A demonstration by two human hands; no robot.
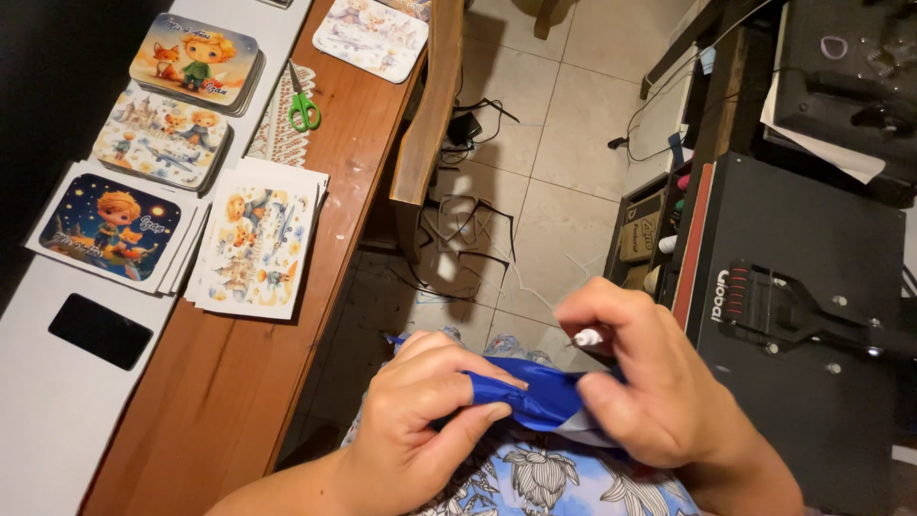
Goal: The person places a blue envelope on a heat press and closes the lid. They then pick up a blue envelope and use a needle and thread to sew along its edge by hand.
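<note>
I count 5 groups of printed picture cards on the wooden worktop (239,382): 4 stacks (258,239) close together at the left and 1 single card (371,36) at the far end. There is 1 pair of green-handled scissors (303,101) lying on a patterned cloth between them, 1 flat black rectangle (100,331) on the white sheet at the near left, and 1 black press machine (793,315) on my right.

The worktop's long edge runs diagonally up from the lower left, and the nearest stack sits just inside it. Between that edge and the press lies an open strip of tiled floor (564,172) with loose cables on it, and my hands work over the near end of this gap, above my flowered lap.

My left hand (420,411) comes in from below with the wrist bent, its grip closed around 1 piece of blue fabric (535,397), thumb pressed over the fold and fingers curled beneath. My right hand (650,382) meets it from the right, its grip pinching the other end of the same fabric, with 1 small white-tipped thing (586,337) poking out beside the forefinger; I cannot tell what it is. The fabric is bunched between both hands, touching both.
</note>
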